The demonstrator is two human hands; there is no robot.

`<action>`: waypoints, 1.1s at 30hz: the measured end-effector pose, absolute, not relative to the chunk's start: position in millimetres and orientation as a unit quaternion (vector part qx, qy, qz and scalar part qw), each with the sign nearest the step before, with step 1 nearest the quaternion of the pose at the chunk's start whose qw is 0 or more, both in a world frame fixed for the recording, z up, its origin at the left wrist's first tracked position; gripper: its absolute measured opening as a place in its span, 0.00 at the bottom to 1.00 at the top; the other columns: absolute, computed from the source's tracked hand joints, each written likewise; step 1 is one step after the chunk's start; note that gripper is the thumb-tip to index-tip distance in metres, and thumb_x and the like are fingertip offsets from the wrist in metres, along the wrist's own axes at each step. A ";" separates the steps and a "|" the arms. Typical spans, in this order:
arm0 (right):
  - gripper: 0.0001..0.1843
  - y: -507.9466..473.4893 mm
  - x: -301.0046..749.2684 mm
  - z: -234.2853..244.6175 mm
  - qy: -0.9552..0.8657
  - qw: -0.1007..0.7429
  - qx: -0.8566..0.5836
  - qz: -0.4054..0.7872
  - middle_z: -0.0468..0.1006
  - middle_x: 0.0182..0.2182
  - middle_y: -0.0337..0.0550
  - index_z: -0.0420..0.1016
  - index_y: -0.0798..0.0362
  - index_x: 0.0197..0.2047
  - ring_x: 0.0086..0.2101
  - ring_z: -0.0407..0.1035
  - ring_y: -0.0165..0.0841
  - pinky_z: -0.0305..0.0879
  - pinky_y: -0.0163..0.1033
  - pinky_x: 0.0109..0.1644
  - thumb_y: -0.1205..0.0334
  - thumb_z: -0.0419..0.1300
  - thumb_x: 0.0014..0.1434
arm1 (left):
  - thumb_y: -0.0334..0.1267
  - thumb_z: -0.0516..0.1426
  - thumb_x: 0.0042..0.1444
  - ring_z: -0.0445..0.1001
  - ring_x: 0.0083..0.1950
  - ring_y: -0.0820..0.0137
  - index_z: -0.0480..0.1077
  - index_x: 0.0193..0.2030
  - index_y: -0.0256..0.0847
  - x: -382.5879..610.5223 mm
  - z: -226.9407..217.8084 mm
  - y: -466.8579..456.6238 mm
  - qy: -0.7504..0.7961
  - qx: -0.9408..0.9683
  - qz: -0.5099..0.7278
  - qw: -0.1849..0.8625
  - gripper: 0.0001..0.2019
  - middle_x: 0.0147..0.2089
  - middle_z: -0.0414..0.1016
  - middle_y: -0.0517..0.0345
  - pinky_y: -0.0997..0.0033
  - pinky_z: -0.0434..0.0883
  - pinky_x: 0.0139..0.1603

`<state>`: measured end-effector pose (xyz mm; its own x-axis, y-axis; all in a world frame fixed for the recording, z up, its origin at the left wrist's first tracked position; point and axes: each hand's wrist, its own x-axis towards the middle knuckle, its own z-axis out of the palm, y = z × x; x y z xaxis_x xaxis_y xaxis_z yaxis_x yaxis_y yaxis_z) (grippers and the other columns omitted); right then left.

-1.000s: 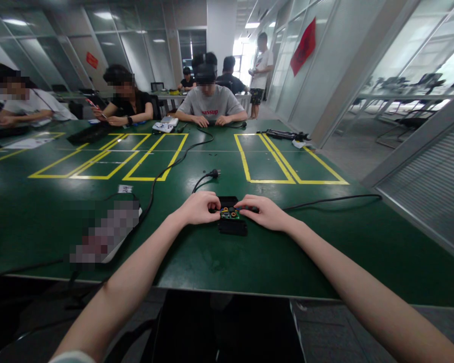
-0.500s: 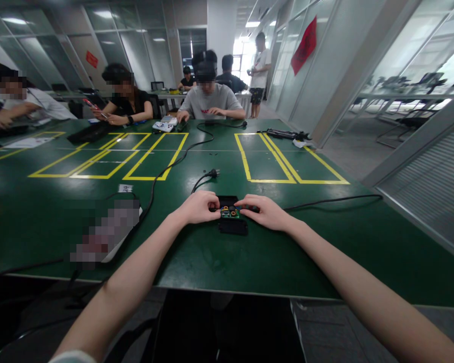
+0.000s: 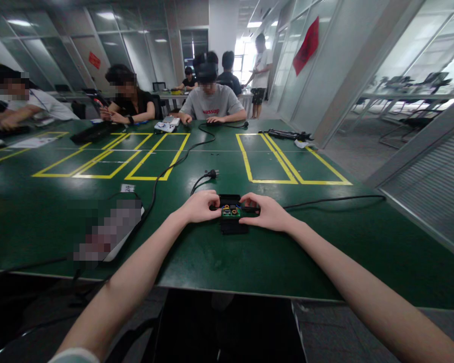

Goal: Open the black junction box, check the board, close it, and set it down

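Mid-frame, circuit board: green (image 3: 231,212), with orange ringed parts on it, lying between the two hands in front of a dark case part (image 3: 230,198).
Black cover piece: on the near side of the board (image 3: 234,228), flat on the green surface (image 3: 196,267).
Left hand: at the board's left end (image 3: 202,207), fingers curled in; cannot tell what they grip.
Right hand: at the board's right end (image 3: 268,213), thumb and forefinger spread wide apart, a dark piece showing between them, thumb tip by the board's near edge.
Plug: black (image 3: 212,174), just above the left hand in the frame, on a short bend of cord.
Cable: black (image 3: 336,200), running from beside the right hand to the right of the frame.
Blurred-out object: left of centre, lower half (image 3: 111,229).
Tripod: folded, black (image 3: 289,134), upper right of the surface.
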<state>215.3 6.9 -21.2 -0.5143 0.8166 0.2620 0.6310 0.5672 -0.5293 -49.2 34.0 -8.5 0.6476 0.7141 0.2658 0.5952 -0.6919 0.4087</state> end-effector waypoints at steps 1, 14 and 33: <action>0.24 7.4 214.5 -21.8 -0.848 0.252 -0.430 0.181 0.79 0.36 0.40 0.73 0.50 0.48 0.33 0.73 0.34 0.65 0.37 0.36 0.47 0.71 0.53 | 0.38 0.60 0.53 0.64 0.27 0.74 0.71 0.26 0.38 -48.6 -8.7 34.3 0.368 0.895 0.205 0.147 0.08 0.28 0.68 0.61 0.74 0.58 0.30; 0.13 -4.0 197.1 -17.2 -0.856 0.227 -0.459 0.076 0.81 0.36 0.43 0.72 0.50 0.43 0.35 0.75 0.38 0.63 0.38 0.37 0.56 0.65 0.55 | 0.38 0.60 0.53 0.64 0.28 0.74 0.72 0.28 0.37 -49.3 -10.9 33.8 0.369 0.888 0.216 0.168 0.07 0.30 0.67 0.61 0.73 0.59 0.31; 0.21 12.0 224.6 -18.4 -0.854 0.309 -0.405 0.109 0.82 0.28 0.45 0.82 0.52 0.34 0.27 0.72 0.33 0.59 0.36 0.33 0.51 0.53 0.70 | 0.42 0.63 0.52 0.63 0.24 0.77 0.76 0.29 0.34 -51.3 -1.0 30.2 0.403 0.765 0.314 0.392 0.11 0.23 0.70 0.62 0.77 0.58 0.26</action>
<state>224.6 12.0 -18.4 -0.4815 0.7585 0.4391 0.6241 0.6485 -0.4358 -51.3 30.2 -1.0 0.4777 0.8630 0.1645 0.3706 -0.3677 0.8529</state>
